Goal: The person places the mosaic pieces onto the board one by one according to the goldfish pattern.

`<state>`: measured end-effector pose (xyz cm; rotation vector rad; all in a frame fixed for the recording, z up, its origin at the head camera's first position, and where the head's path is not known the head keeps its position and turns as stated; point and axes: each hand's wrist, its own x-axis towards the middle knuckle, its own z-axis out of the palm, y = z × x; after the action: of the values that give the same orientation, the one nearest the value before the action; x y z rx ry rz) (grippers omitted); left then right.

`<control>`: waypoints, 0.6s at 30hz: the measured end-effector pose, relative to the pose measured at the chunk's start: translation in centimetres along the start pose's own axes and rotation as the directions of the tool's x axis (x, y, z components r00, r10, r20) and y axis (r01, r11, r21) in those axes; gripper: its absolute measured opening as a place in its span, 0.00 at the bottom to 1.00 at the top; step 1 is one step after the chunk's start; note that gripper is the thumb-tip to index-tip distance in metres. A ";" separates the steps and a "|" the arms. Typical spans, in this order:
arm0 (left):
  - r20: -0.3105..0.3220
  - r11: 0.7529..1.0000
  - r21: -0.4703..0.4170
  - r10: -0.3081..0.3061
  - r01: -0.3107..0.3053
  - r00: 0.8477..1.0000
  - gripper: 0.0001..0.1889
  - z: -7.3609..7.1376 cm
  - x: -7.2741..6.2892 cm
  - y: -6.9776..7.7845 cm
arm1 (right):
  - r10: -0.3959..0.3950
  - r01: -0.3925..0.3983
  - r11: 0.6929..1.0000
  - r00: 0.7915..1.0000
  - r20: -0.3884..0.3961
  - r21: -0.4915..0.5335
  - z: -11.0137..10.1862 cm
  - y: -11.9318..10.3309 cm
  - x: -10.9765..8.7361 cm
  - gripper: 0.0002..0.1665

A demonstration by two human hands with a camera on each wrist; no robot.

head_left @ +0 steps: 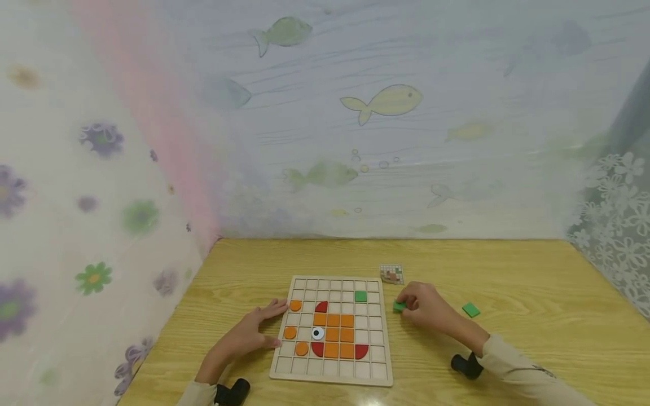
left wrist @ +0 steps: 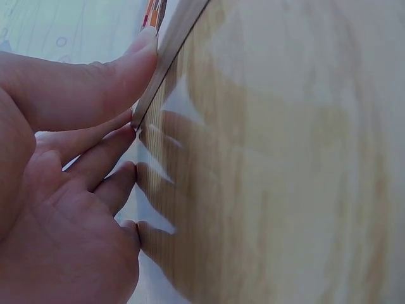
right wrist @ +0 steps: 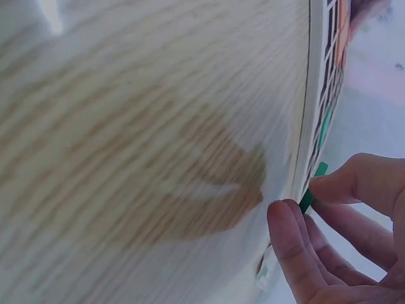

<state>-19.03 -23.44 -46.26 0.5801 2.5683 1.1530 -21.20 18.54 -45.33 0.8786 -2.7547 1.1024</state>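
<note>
A wooden grid board (head_left: 332,382) lies on the table with orange squares (head_left: 333,335), red quarter-round pieces (head_left: 361,352), orange discs (head_left: 290,332), a white eye piece (head_left: 317,333) and one green square (head_left: 360,296) in its cells. My left hand (head_left: 250,335) rests at the board's left edge, fingers extended, thumb (left wrist: 130,76) against the rim. My right hand (head_left: 425,307) pinches a green square tile (right wrist: 314,188) between thumb and fingers, just right of the board. Another green square tile (head_left: 471,310) lies on the table beyond that hand's right side.
A small pattern card (head_left: 392,274) lies behind the board's right corner. The wood-grain table (head_left: 533,316) reaches back to a hanging sheet printed with fish (head_left: 396,101). A flowered curtain (head_left: 93,279) hangs along the left side. Black wrist devices (head_left: 466,366) sit below both wrists.
</note>
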 end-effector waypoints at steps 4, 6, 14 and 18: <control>0.010 1.000 0.004 0.004 -0.004 1.000 0.40 0.0 0.1 0.0 | -0.015 0.015 1.000 1.000 -0.020 0.002 0.1 -0.2 0.3 0.09; 0.012 1.000 0.006 0.003 -0.003 1.000 0.40 0.0 0.1 0.0 | -0.028 0.028 1.000 0.999 -0.026 0.009 0.2 -0.3 0.5 0.09; 0.005 1.000 0.011 -0.009 0.009 1.000 0.39 0.0 0.1 0.2 | -0.080 0.081 0.996 0.996 -0.028 0.037 0.5 -0.8 1.2 0.08; 0.002 1.000 0.009 -0.008 0.008 1.000 0.40 0.0 0.0 0.1 | -0.090 0.091 0.995 0.996 -0.019 0.049 1.1 -0.9 1.8 0.08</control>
<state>-19.04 -23.39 -46.18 0.5726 2.5734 1.1384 -22.05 16.46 -45.13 0.9847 -2.6558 1.1614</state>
